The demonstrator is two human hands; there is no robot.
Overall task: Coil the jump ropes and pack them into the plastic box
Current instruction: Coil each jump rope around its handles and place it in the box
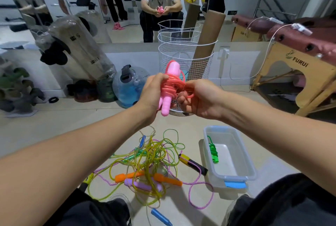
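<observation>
Pink rope (171, 87) wound round handles, gripped by left hand (152, 92); right hand (198, 98) pinching last loop for tucking; box (241, 154) near.

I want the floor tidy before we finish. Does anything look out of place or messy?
Yes: a tangled heap of jump ropes sprawls on the floor left of the plastic box, which holds only one green rope.

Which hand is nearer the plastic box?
Right. The right hand is raised above and just left of the plastic box; the left hand, holding the pink jump rope, sits farther left.
</observation>
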